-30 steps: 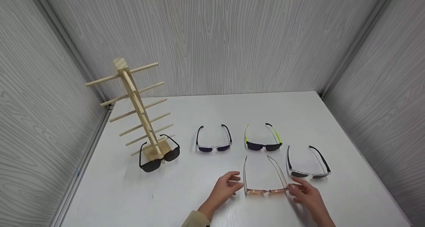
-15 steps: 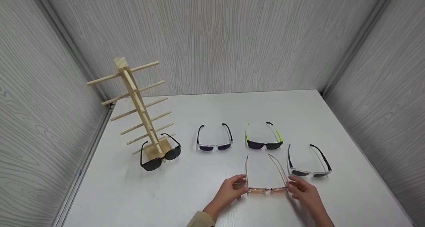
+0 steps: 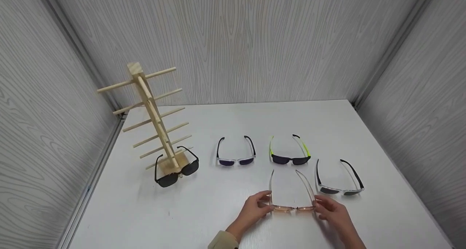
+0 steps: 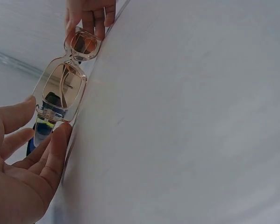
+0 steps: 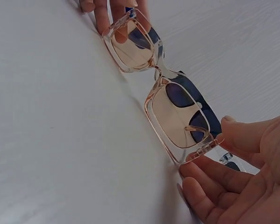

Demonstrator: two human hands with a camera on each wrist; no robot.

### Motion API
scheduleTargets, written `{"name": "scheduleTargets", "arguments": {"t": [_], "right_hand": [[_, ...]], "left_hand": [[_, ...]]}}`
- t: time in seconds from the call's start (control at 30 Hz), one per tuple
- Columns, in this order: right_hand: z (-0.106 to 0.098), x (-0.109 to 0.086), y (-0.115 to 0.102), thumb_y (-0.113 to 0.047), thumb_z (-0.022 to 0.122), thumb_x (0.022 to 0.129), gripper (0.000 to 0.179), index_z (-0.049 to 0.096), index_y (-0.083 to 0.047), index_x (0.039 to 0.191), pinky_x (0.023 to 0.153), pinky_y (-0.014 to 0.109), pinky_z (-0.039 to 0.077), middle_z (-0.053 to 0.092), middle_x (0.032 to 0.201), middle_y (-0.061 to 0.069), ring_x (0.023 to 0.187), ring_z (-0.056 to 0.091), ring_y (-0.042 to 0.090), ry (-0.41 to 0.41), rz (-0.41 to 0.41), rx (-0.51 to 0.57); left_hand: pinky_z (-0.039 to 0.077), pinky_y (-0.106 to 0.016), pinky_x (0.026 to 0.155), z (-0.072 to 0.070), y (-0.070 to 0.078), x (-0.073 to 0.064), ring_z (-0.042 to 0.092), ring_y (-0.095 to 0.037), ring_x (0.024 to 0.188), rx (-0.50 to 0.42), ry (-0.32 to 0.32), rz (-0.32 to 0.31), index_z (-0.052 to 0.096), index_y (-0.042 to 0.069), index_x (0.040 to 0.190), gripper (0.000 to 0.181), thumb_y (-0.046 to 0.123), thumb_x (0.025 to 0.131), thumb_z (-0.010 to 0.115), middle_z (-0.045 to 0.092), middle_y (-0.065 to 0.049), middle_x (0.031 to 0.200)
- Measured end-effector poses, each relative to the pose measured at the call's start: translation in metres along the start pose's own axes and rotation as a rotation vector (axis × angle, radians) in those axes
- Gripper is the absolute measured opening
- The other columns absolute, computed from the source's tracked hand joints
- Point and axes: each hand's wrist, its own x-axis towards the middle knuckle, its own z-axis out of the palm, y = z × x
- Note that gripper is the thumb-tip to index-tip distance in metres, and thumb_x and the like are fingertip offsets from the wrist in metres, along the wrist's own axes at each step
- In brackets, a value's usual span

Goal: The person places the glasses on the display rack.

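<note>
Sunglasses with a see-through frame and pale orange lenses (image 3: 284,208) stand near the front of the white table, temples unfolded and pointing away from me. My left hand (image 3: 252,209) pinches their left corner at the hinge. At the opposite corner, my right hand (image 3: 334,214) holds the frame between thumb and fingers. Both wrist views show the lenses upright, with the lower rim (image 5: 161,133) close over the table. Through one lens in the right wrist view, dark blue lenses (image 5: 179,95) of another pair show.
A wooden peg rack (image 3: 154,118) stands at the left, with black sunglasses (image 3: 168,180) at its lowest pegs. Behind my hands lie clear-and-black sunglasses (image 3: 236,162) and yellow-and-black ones (image 3: 290,159). Another clear-framed pair (image 3: 340,191) lies close beside my right hand. Grained panels (image 3: 233,45) enclose the table.
My left hand has moved right, from beside the orange-lensed sunglasses to a pinch on their left corner. My right hand stays at the right corner. The view has shifted slightly.
</note>
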Motion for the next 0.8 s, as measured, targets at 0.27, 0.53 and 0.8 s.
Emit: {"name": "scheduleTargets", "arguments": {"t": [0.27, 0.53, 0.8], "right_hand": [[0.002, -0.003, -0.002, -0.019, 0.069, 0.085, 0.044, 0.057, -0.001, 0.124, 0.069, 0.031, 0.053, 0.064, 0.108, 0.011, 0.088, 0.061, 0.017, 0.003, 0.008, 0.026], [0.006, -0.004, -0.004, -0.023, 0.07, 0.084, 0.049, 0.055, -0.002, 0.126, 0.072, 0.032, 0.053, 0.06, 0.118, 0.013, 0.092, 0.062, 0.018, -0.012, 0.024, 0.053], [0.012, -0.005, -0.006, -0.017, 0.068, 0.086, 0.044, 0.056, -0.003, 0.126, 0.073, 0.032, 0.053, 0.06, 0.119, 0.012, 0.093, 0.063, 0.019, -0.026, -0.012, 0.127]], "left_hand": [[0.053, -0.028, 0.063, -0.002, 0.001, -0.001, 0.063, -0.016, 0.083, 0.004, 0.022, 0.017, 0.055, 0.003, 0.126, 0.049, 0.012, 0.081, 0.072, 0.062, -0.01, 0.11], [0.054, -0.032, 0.063, -0.007, 0.003, -0.004, 0.063, -0.014, 0.083, -0.026, 0.029, 0.001, 0.055, 0.005, 0.127, 0.049, 0.016, 0.083, 0.071, 0.06, -0.009, 0.113], [0.054, -0.034, 0.064, -0.013, 0.006, -0.008, 0.064, -0.015, 0.083, -0.045, 0.054, 0.004, 0.055, 0.005, 0.127, 0.05, 0.019, 0.083, 0.071, 0.06, -0.012, 0.115]]}}
